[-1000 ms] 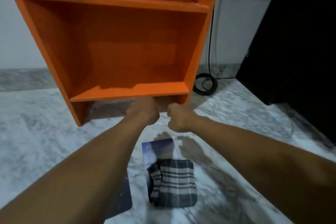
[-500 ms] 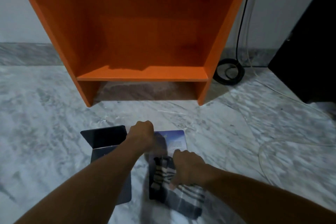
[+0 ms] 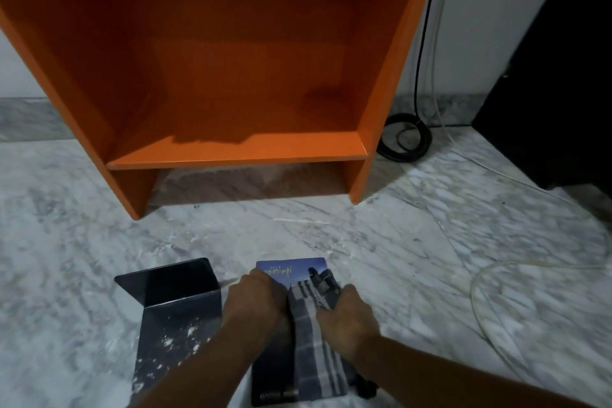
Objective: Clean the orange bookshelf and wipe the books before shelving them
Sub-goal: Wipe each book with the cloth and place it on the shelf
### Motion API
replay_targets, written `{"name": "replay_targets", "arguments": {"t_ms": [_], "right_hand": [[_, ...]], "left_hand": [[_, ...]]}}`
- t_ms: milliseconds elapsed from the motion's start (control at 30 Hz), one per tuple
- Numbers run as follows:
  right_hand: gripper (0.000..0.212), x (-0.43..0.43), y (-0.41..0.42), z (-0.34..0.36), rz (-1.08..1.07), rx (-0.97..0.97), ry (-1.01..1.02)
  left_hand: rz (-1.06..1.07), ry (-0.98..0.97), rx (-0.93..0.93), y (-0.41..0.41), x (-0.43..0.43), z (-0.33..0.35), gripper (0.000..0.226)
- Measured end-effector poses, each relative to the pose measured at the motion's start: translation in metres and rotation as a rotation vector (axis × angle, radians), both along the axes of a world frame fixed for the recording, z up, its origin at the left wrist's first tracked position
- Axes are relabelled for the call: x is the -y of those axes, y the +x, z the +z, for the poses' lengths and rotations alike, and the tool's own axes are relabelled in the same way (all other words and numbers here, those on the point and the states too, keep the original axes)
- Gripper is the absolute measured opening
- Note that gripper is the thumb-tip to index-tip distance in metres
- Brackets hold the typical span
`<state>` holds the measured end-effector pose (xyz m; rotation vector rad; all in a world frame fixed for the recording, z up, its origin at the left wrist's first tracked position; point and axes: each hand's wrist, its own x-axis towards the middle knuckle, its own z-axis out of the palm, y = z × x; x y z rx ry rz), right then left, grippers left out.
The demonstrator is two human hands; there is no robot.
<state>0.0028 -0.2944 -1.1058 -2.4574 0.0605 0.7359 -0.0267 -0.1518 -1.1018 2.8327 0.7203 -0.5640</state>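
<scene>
Head view. Both hands have dropped from the shelf's lower edge to the floor. The cloth, which lay folded on the book a second ago, is now drawn out long across the cover.

Left hand: knuckles up, fingers curled down over the left edge of the book, gripping it as far as I can tell, likely to steady it.

Right hand: fingers closed round the checked cloth, pressing it onto the cover. A dark fold pokes out past the fingertips.

Book lies flat on the marble floor, in front of the orange bookshelf and well apart from it. The cover is blue at the far end with yellow lettering too blurred to read, and dark toward the near end. The cloth covers its right half.

A dark metal bookend stands just beside the book on the left, its base flecked with white dust. The floor nearby shows similar pale smears.

Progress, my judgement:
- The visible shelf compartment stands empty with an even colour, so it is probably wiped already.
- Book wiping is under way.
- This book is not yet shelved.
- The bookend still needs attention.

A coiled black cable lies by the shelf's right foot.
</scene>
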Motion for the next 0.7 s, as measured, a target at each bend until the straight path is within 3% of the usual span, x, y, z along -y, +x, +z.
{"name": "replay_targets", "arguments": {"t_ms": [100, 300, 400, 567, 700], "right_hand": [[0.033, -0.003, -0.004, -0.005, -0.166, -0.068, 0.111], [0.031, -0.008, -0.01, -0.01, -0.272, -0.014, 0.18], [0.022, 0.001, -0.006, -0.009, -0.373, -0.074, 0.277], [0.022, 0.001, -0.005, -0.008, -0.363, -0.089, 0.32], [0.039, -0.004, -0.003, -0.004, -0.315, -0.107, 0.351]], "left_hand": [[0.213, -0.132, 0.098, -0.004, -0.004, 0.0, 0.037], [0.321, -0.218, 0.101, -0.006, -0.01, -0.005, 0.039], [0.354, -0.249, 0.124, -0.007, -0.018, -0.002, 0.033], [0.42, -0.3, 0.159, -0.012, -0.018, -0.008, 0.027], [0.482, -0.361, 0.172, -0.014, -0.015, -0.009, 0.033]]}}
